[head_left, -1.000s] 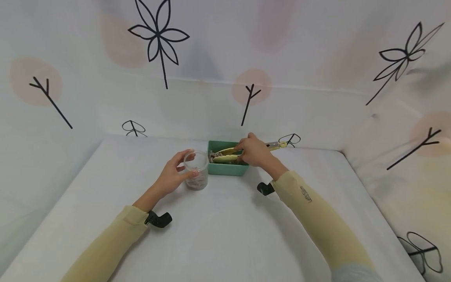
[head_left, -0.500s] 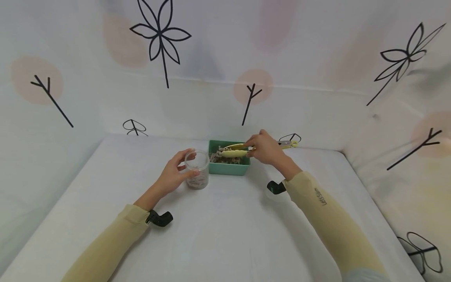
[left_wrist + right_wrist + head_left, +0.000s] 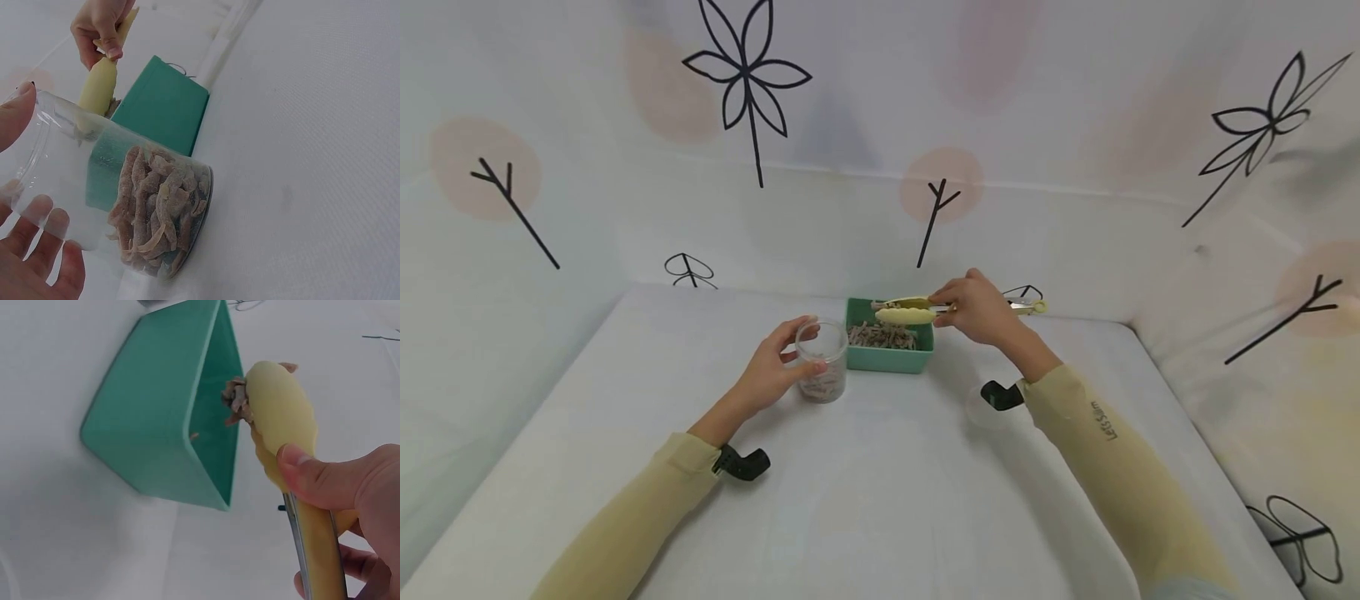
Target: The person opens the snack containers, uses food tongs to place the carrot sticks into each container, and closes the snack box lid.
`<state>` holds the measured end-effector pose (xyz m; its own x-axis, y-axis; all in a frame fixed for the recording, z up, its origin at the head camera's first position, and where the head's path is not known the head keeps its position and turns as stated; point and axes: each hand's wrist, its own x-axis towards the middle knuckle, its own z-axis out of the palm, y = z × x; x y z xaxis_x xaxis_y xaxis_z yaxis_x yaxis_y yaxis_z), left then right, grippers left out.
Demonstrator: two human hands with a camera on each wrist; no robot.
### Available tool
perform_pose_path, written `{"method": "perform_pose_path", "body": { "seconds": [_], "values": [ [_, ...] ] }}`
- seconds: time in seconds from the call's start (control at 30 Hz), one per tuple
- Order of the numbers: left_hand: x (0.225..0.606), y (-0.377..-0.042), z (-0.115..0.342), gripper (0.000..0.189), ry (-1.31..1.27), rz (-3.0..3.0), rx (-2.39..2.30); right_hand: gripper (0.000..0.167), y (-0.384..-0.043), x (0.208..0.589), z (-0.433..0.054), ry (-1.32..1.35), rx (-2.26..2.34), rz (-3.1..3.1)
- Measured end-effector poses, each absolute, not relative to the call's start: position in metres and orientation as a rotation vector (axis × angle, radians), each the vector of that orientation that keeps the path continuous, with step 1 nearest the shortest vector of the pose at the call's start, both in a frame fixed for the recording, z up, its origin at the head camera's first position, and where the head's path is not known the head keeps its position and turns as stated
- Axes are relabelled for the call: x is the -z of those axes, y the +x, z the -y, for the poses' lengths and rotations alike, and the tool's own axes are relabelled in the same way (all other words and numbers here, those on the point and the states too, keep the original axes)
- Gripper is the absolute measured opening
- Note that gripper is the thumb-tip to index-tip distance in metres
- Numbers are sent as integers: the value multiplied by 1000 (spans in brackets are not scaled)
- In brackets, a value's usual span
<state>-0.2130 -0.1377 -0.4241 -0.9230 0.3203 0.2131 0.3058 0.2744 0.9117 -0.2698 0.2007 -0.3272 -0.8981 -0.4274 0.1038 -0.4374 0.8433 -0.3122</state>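
My left hand (image 3: 772, 364) grips a clear plastic jar (image 3: 822, 363) from its left side, the jar standing upright on the table. Brownish, powder-dusted strips (image 3: 159, 212) fill its lower part. My right hand (image 3: 977, 310) holds yellow-tipped metal tongs (image 3: 281, 412) over a green rectangular box (image 3: 889, 360), just right of the jar. Between the tong heads is a clump of the brownish strips (image 3: 237, 400), above the box's rim. More strips (image 3: 880, 336) lie inside the box.
A round clear lid (image 3: 987, 410) lies on the white table (image 3: 880, 483) below the right wrist. Behind the box rises a white cloth wall (image 3: 820, 225) with drawn flowers and twigs. Black cameras are strapped to both wrists.
My right hand has lifted the tongs up and to the right, out of the box, with strips between their heads. The left hand still holds the jar in place.
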Motion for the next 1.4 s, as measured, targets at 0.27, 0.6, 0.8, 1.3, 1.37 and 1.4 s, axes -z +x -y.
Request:
{"method": "perform_pose_path", "body": {
  "seconds": [0.27, 0.6, 0.8, 1.3, 1.37, 1.4],
  "values": [
    [424, -213, 138, 73, 605, -2489, -1784, 38, -265, 312, -201, 701, -605, 2936],
    [423, -212, 138, 75, 561, -2491, -1776, 38, -255, 298, -178, 774, -741, 2857],
    [422, -212, 137, 75, 564, -2486, -1781, 39, -249, 301, -158, 839, -827, 2829],
    [421, -212, 136, 81, 557, -2495, -1755, 39, -239, 325, -136, 913, -942, 2827],
    [421, -212, 136, 82, 551, -2499, -1750, 39, -238, 326, -136, 921, -925, 2835],
    [422, -212, 137, 82, 552, -2502, -1746, 39, -238, 325, -136, 925, -918, 2838]
  ]
}}
